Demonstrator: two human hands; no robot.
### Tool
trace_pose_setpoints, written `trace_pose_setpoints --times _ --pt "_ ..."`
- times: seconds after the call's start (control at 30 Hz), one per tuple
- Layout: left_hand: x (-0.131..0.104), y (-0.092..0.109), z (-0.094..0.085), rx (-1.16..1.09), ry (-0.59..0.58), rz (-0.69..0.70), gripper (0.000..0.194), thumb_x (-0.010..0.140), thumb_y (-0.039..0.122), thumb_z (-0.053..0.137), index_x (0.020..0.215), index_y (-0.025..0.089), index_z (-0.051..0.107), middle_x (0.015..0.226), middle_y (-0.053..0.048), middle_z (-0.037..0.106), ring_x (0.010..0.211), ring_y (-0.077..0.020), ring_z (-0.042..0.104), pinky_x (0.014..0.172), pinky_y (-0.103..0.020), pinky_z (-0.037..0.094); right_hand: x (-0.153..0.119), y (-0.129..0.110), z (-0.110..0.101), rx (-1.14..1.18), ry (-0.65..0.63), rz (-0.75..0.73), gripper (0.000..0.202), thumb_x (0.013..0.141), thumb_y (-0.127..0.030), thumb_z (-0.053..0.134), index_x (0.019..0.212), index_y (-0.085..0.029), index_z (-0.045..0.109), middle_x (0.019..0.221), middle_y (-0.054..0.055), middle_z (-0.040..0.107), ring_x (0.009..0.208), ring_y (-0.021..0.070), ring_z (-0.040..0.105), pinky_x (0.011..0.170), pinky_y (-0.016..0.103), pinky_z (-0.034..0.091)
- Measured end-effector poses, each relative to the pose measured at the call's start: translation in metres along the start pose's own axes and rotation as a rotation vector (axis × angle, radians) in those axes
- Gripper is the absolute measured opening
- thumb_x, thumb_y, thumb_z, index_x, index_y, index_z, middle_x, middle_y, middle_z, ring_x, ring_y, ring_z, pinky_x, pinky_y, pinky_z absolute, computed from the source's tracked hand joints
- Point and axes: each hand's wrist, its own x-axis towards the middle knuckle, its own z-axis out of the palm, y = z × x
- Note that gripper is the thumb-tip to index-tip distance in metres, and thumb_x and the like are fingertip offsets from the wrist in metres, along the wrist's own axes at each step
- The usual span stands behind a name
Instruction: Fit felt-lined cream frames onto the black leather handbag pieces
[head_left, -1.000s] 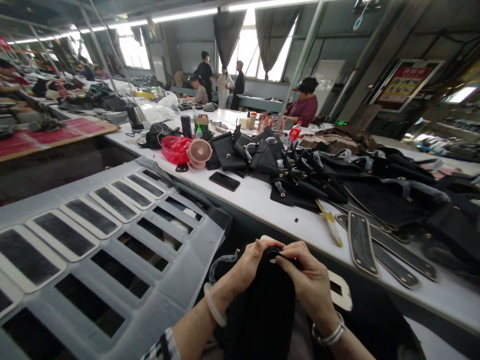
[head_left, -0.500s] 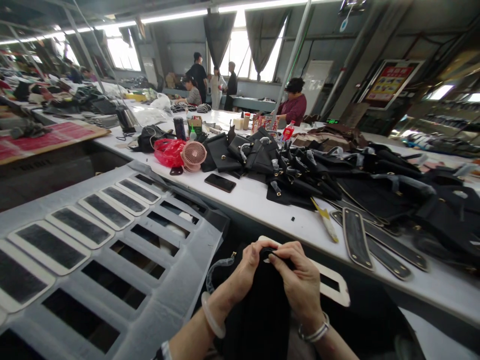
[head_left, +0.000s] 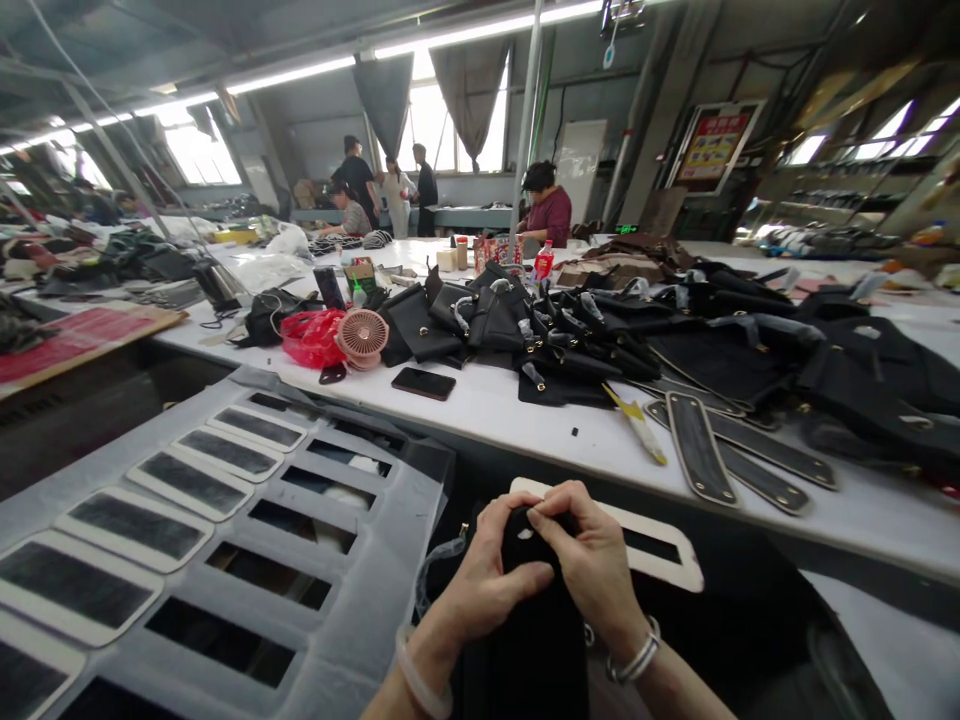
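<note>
Both my hands grip the upper edge of a black bag (head_left: 529, 640) in front of me. My left hand (head_left: 499, 575) wraps the left side of that edge, its thumb lying across the front. From the right, my right hand (head_left: 589, 550) pinches the top edge, its fingertips close to the left ones. A small white patch (head_left: 525, 534) shows on the black material between the hands. Left of my left hand hangs a plastic-wrapped strap (head_left: 431, 570) with a gold-coloured clasp. Behind my right hand lies a cream frame-shaped piece (head_left: 675, 553) with a slot.
On the left, a grey sheet (head_left: 330, 590) bears several cream-edged black panels (head_left: 135, 525). The white table (head_left: 495, 420) ahead holds a phone (head_left: 424, 383), a pink fan (head_left: 362, 338), a pile of black bags (head_left: 570, 330), a yellow-handled tool (head_left: 637, 425) and black straps (head_left: 701, 447). A person (head_left: 547, 205) sits beyond.
My left thumb has come down from the top edge onto the bag's front. The white patch is more exposed. The camera view has turned a little to the right.
</note>
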Motion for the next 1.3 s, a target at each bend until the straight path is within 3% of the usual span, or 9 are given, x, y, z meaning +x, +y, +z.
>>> trace_pose_setpoints --times 0.3,0.4,0.57,0.7,0.83,1.0,1.17,1.3 --pt "0.001 0.003 -0.002 0.000 0.006 -0.024 0.039 0.091 0.037 0.054 0.128 0.027 0.051 0.133 -0.004 0.055 0.127 -0.0242 0.046 0.111 -0.037 0.028 0.005 -0.002 0.001 0.068 0.033 0.046 0.014 0.077 -0.025 0.066 0.067 -0.021 0.058 0.074 -0.001 0.057 0.075 0.0179 0.054 0.073 0.032 0.040" --pt "0.002 0.008 -0.001 0.003 0.070 -0.094 0.035 0.095 0.042 0.046 0.124 0.026 0.056 0.132 -0.003 0.057 0.125 -0.0237 0.048 0.110 -0.035 0.029 0.005 -0.001 0.000 0.188 0.031 0.165 0.017 0.078 -0.034 0.068 0.075 -0.020 0.059 0.075 0.000 0.059 0.071 0.0172 0.054 0.066 0.030 0.041" --pt "-0.002 0.012 0.000 -0.168 0.178 -0.215 0.042 0.089 0.051 0.052 0.121 0.024 0.057 0.121 -0.005 0.064 0.111 -0.0255 0.059 0.098 -0.034 0.043 -0.019 0.008 -0.005 0.264 0.079 0.331 0.034 0.086 -0.054 0.059 0.082 -0.020 0.055 0.070 -0.002 0.053 0.061 0.0142 0.048 0.056 0.027 0.038" --pt "-0.005 0.009 -0.001 -0.192 0.242 -0.210 0.044 0.089 0.053 0.052 0.121 0.023 0.056 0.118 -0.006 0.065 0.110 -0.0252 0.061 0.094 -0.032 0.045 -0.042 0.008 -0.001 0.043 0.045 0.240 0.025 0.088 -0.044 0.058 0.092 -0.020 0.057 0.079 0.001 0.059 0.071 0.0172 0.052 0.064 0.029 0.042" --pt "-0.007 0.004 -0.003 -0.095 0.284 -0.166 0.046 0.090 0.055 0.049 0.121 0.023 0.056 0.122 -0.007 0.063 0.115 -0.0254 0.057 0.100 -0.033 0.043 -0.045 0.002 0.008 -0.012 0.065 0.264 0.017 0.083 -0.034 0.061 0.092 -0.020 0.056 0.081 0.002 0.059 0.073 0.0180 0.052 0.065 0.029 0.042" --pt "-0.011 0.005 -0.004 -0.033 0.316 -0.149 0.046 0.091 0.056 0.046 0.120 0.023 0.057 0.124 -0.006 0.060 0.118 -0.0248 0.055 0.105 -0.035 0.039 -0.036 0.002 0.018 0.192 0.089 0.327 0.023 0.083 -0.041 0.061 0.079 -0.021 0.052 0.071 -0.002 0.051 0.065 0.0154 0.046 0.060 0.028 0.039" --pt "-0.015 0.008 -0.003 -0.146 0.310 -0.197 0.041 0.091 0.052 0.048 0.119 0.023 0.057 0.124 -0.006 0.062 0.119 -0.0257 0.055 0.101 -0.035 0.043 -0.031 0.003 0.022 0.549 0.034 0.336 0.038 0.080 -0.050 0.067 0.074 -0.021 0.043 0.068 -0.005 0.044 0.062 0.0116 0.038 0.056 0.024 0.035" --pt "-0.015 0.014 0.000 -0.291 0.294 -0.217 0.039 0.089 0.046 0.053 0.118 0.021 0.059 0.124 -0.007 0.063 0.117 -0.0275 0.057 0.098 -0.035 0.047 -0.023 -0.006 0.021 0.538 -0.003 0.318 0.043 0.083 -0.058 0.061 0.072 -0.021 0.040 0.066 -0.006 0.040 0.059 0.0107 0.034 0.053 0.023 0.030"
